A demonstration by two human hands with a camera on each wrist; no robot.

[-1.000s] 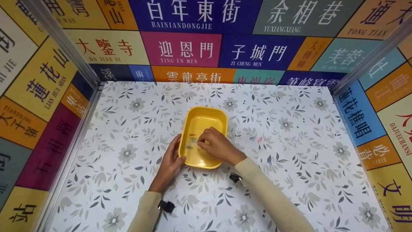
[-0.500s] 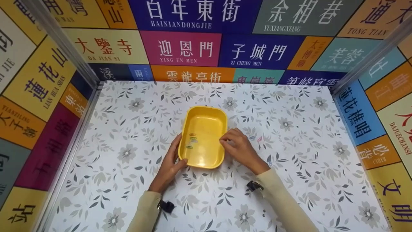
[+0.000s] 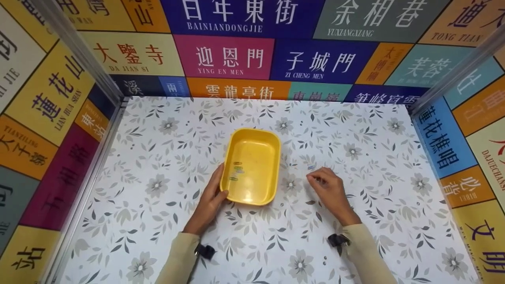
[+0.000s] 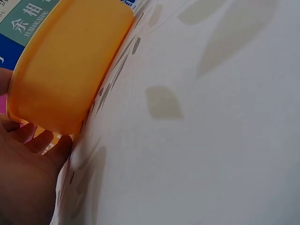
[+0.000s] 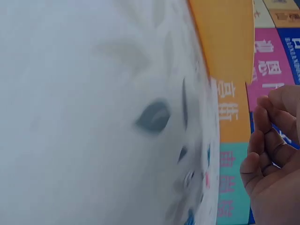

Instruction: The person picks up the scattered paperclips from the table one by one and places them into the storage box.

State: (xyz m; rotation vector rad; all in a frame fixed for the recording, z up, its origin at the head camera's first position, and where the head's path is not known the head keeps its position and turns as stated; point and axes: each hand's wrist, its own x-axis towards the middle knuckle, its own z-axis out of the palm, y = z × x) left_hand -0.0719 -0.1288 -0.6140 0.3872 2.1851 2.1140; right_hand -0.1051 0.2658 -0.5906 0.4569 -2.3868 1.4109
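A yellow plastic tray (image 3: 256, 157) with rounded corners sits mid-table. Several small paper clips (image 3: 237, 163) lie inside it, toward its left wall. My left hand (image 3: 210, 201) grips the tray's near left side, with its thumb at the rim and its fingers against the outside wall. Off to the tray's right, my right hand (image 3: 332, 193) hovers low over the table with curled fingers. Thumb and index fingertip come together, and nothing shows between them in the right wrist view. A blue paper clip (image 3: 311, 167) lies just beyond those fingertips.
A pink clip (image 5: 207, 180) and a blue piece (image 5: 190, 218) lie on the table in the right wrist view. The white floral tabletop (image 3: 165, 228) is bordered by colourful sign-printed panels (image 3: 225, 57) at the back and both sides.
My right hand has moved from inside the tray, over its right rim, to the loose clips on the right. The left hand keeps holding the tray, which has stayed in place.
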